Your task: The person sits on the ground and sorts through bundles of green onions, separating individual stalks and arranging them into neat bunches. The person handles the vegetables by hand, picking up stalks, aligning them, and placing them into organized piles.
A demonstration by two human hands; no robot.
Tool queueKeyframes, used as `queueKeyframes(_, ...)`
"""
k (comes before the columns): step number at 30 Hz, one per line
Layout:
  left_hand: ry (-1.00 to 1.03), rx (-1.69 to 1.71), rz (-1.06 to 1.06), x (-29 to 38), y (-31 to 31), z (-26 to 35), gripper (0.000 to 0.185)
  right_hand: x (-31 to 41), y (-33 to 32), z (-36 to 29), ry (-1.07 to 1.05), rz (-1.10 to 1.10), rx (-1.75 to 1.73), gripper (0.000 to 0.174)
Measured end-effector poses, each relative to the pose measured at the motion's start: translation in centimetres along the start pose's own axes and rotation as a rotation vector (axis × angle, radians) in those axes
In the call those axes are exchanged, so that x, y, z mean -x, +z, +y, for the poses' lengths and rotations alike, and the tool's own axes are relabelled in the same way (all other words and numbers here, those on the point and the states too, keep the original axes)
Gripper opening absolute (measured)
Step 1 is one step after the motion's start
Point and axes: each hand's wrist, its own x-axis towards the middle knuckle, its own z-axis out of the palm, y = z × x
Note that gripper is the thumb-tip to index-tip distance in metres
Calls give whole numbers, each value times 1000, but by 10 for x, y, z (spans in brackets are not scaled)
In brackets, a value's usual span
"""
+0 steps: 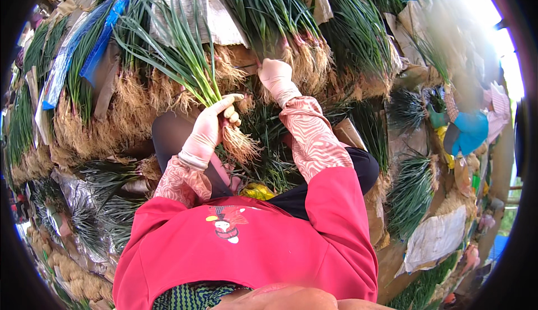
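My left hand [206,130], in a pale glove, is closed around the lower stems of a small bunch of scallion-like plants [191,68]. Their green leaves fan up and to the left, and the tan roots [240,144] hang out below my fist. Higher up and to the right, my gloved right hand [275,78] pinches a single reddish stem [258,62] at the edge of the row. Just beside it lies a thick bundle of the same plants [290,20], roots facing me.
Rows of rooted plants curve across the front, partly covered by a whitish woven sheet [227,20] and blue plastic strips [111,28]. Loose green leaves [269,158] lie between my knees, near a yellow plastic bag [257,191]. At the right, another person [468,127] holds plants.
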Motion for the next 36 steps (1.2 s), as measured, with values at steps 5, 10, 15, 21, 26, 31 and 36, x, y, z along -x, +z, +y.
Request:
queueKeyframes(5,93,-197,148,-4,-10,8,30,41,-27,-13,-15,83,-363,34)
queueKeyframes(10,153,-220,106,-19,-15,0,24,119,-65,-36,-404,-254,-509,27)
queueKeyframes(15,43,-176,61,-12,-23,-22,28,99,-54,-25,51,-373,-1203,33)
queueKeyframes(21,57,-62,52,-5,-24,-37,26,91,32,-37,446,-338,-2163,11)
queueKeyframes(26,112,-180,147,-3,-9,-49,21,99,61,-17,514,-83,-2197,16)
queueKeyframes(31,61,-352,194,22,-12,-44,16,89,10,27,612,175,-2171,15)
queueKeyframes(36,105,-373,313,8,-27,-52,10,108,-17,-7,18,-439,-998,38)
